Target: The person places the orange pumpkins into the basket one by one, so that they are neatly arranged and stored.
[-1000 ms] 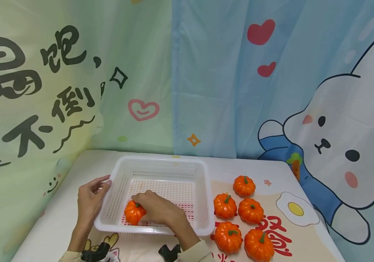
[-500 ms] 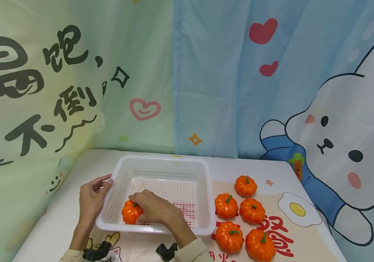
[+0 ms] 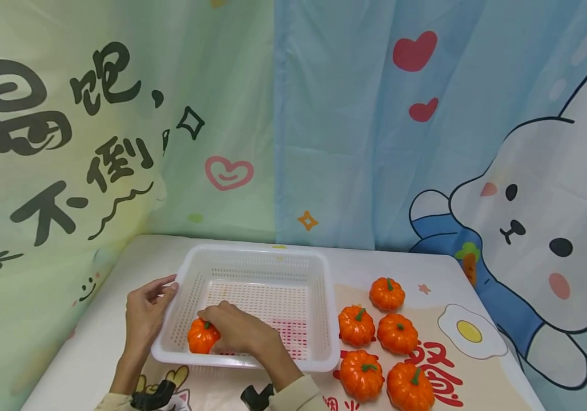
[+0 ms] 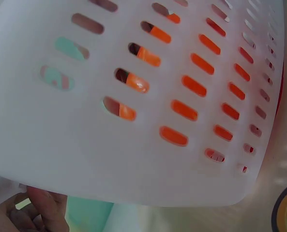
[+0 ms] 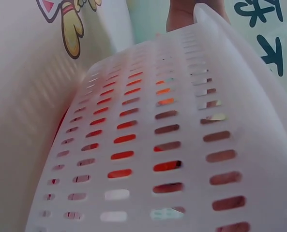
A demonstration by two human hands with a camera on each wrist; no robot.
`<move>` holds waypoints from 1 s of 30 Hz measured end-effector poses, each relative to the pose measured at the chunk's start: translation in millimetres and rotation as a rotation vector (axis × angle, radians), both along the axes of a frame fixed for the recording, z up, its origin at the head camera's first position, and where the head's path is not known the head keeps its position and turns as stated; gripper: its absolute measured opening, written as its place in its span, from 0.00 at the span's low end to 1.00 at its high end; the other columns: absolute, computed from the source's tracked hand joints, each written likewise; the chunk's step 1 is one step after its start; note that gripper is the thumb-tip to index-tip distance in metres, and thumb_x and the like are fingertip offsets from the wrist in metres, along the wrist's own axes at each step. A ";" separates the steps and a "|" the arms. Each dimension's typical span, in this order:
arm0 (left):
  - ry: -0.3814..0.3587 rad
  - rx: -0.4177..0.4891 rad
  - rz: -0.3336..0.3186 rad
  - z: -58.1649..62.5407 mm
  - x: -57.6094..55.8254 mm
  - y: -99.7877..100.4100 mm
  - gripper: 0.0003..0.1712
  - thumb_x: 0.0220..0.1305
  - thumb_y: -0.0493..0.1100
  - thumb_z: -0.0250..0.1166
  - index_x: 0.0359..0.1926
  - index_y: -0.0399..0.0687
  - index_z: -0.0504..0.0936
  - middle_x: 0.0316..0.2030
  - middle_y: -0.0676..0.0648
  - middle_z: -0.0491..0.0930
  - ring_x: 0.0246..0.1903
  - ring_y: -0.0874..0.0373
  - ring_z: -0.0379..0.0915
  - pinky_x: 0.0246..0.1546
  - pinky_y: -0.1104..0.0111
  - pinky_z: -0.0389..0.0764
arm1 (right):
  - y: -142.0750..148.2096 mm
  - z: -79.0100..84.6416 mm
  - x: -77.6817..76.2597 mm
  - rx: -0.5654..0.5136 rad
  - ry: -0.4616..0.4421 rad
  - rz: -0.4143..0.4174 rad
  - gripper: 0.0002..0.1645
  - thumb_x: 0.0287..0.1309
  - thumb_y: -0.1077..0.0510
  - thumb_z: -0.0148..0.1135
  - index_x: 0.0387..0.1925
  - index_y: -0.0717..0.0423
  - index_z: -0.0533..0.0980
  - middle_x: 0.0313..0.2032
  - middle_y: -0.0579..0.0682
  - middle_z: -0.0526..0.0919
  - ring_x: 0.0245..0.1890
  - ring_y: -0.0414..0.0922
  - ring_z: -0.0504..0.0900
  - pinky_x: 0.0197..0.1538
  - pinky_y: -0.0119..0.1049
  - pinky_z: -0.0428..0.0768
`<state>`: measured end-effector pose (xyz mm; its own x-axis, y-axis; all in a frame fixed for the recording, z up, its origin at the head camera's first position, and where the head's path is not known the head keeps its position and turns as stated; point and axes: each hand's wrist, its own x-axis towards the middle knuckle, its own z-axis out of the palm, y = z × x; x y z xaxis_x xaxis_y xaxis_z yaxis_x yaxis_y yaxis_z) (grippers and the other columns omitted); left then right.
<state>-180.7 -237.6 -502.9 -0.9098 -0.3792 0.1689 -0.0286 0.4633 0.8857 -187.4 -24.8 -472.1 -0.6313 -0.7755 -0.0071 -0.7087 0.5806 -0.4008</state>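
Observation:
A white perforated plastic basket [image 3: 324,348] stands on the table. At its left side, my left hand [image 3: 141,317] grips the rim with thumb and fingers; the left wrist view shows these fingers [image 4: 46,208] curled at the basket's edge. Inside, my right hand [image 3: 239,328] holds an orange toy pumpkin [image 3: 200,338] with a green stem, low in the front left corner. Its thumb is partly hidden behind the pumpkin. Through the slots of the basket wall [image 4: 66,145], the left wrist view shows orange. From the right wrist, the basket's outer side [image 5: 92,198] fills most of the picture.
Several more orange pumpkins [image 3: 398,334] lie on the table right of the basket, the closest [image 3: 357,326] right by its rim. A beige printed mat [image 3: 483,377] lies under them. Printed curtains [image 3: 324,114] hang behind the table.
My right hand has slid the pumpkin a little left inside the basket, toward the front left corner. My left hand keeps its grip on the rim. The whole view has shifted slightly.

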 end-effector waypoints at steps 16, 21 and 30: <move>0.013 0.013 -0.008 -0.2 0.8 0.2 0.19 0.77 0.44 0.70 0.61 0.38 0.89 0.46 0.30 0.91 0.25 0.69 0.79 0.29 0.78 0.83 | -5.1 -4.5 0.5 0.015 0.011 0.000 0.34 0.48 0.61 0.87 0.59 0.52 0.84 0.45 0.40 0.88 0.42 0.35 0.76 0.52 0.22 0.74; 0.018 0.010 -0.009 0.4 1.9 0.4 0.19 0.77 0.44 0.70 0.61 0.37 0.89 0.46 0.30 0.91 0.25 0.69 0.79 0.28 0.78 0.82 | -5.6 -7.0 0.1 0.008 0.002 -0.002 0.35 0.48 0.62 0.88 0.59 0.52 0.85 0.47 0.41 0.89 0.43 0.35 0.77 0.53 0.23 0.75; 0.007 0.023 -0.012 1.2 1.7 1.0 0.20 0.77 0.44 0.70 0.62 0.38 0.88 0.48 0.30 0.90 0.26 0.69 0.80 0.30 0.78 0.83 | -5.1 -8.7 -1.7 -0.012 -0.015 -0.004 0.38 0.46 0.62 0.89 0.61 0.53 0.84 0.47 0.42 0.90 0.42 0.35 0.78 0.55 0.23 0.77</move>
<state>-179.0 -236.6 -501.7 -0.9133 -0.3718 0.1660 -0.0172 0.4427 0.8965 -189.1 -29.9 -480.8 -0.6345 -0.7729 -0.0075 -0.6999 0.5787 -0.4187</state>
